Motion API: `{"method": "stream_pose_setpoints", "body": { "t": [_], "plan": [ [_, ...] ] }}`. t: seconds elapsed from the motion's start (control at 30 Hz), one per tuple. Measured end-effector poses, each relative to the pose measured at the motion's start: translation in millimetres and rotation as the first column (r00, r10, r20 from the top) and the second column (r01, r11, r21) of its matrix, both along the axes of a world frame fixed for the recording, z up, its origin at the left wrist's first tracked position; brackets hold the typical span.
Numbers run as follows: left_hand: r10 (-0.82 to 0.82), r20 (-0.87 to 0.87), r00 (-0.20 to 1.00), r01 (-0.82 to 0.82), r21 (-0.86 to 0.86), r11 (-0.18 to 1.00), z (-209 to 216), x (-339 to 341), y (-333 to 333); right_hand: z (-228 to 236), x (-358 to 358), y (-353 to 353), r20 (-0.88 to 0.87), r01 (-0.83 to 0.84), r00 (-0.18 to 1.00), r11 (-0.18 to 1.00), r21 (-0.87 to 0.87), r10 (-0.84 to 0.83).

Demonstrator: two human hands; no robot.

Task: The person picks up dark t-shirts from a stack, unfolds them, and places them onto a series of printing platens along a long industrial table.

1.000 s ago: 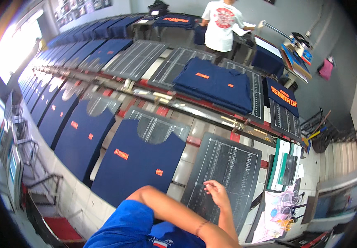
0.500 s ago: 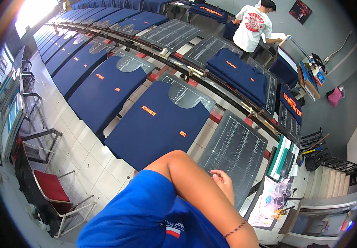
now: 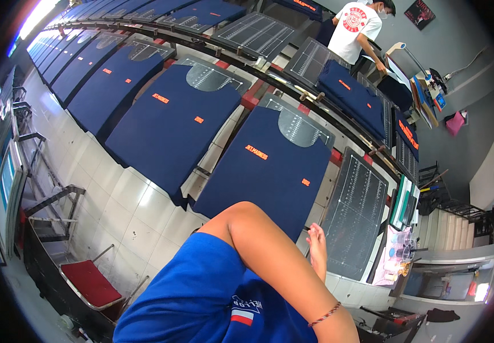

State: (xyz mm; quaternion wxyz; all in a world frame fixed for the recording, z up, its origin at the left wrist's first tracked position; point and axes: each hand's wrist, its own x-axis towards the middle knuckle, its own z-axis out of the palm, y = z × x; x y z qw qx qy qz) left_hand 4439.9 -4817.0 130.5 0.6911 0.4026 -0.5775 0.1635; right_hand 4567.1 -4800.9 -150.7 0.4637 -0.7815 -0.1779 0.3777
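My left arm in a blue sleeve (image 3: pixel 184 291) is bent across my front, its elbow raised. The forearm (image 3: pixel 281 257) runs to the lower right, with a thin braided bracelet (image 3: pixel 324 314) near the wrist. My left hand is out of the picture. From behind that forearm my right hand (image 3: pixel 318 247) sticks up, fingers loosely stretched, with nothing seen in it; its arm is hidden. Just beyond lie a navy T-shirt (image 3: pixel 247 188) with small orange print, spread on a board, and a bare dark printing board (image 3: pixel 352 220) with white ruled marks.
More navy shirts (image 3: pixel 172 123) lie on boards in a long row to the left. Across a rail, a co-worker in a white shirt (image 3: pixel 352 34) stands by a navy shirt stack (image 3: pixel 352 100). A red chair (image 3: pixel 91 284) stands at lower left; cups (image 3: pixel 401 243) sit at right.
My view has turned, so the shirts and boards sit further right and lower. My arms stay folded; the right hand's fingers point more upward. The co-worker's arm has lowered.
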Motion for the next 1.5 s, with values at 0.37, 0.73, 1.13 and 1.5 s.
{"method": "stream_pose_setpoints", "body": {
  "t": [0.37,0.73,1.13,1.5],
  "plan": [
    [-0.008,-0.001,1.0,0.008,0.048,0.999,3,-75,47,-125,-50,-23,-0.7,0.447,0.644,0.895,0.015,-0.309],
    [0.98,-0.092,0.177,-0.748,0.635,0.194,-123,14,242,-147,-96,-67,-0.791,0.63,0.482,0.777,0.014,-0.377],
    [0.832,0.515,-0.206,-0.111,0.833,-0.543,-337,47,277,-98,-96,-117,-0.589,0.384,0.752,0.923,0.025,-0.297],
    [0.734,0.509,-0.45,-0.059,0.803,-0.594,-319,-82,330,-10,-68,-105,-0.683,0.431,0.708,0.876,0.217,-0.179]
  ]
}}
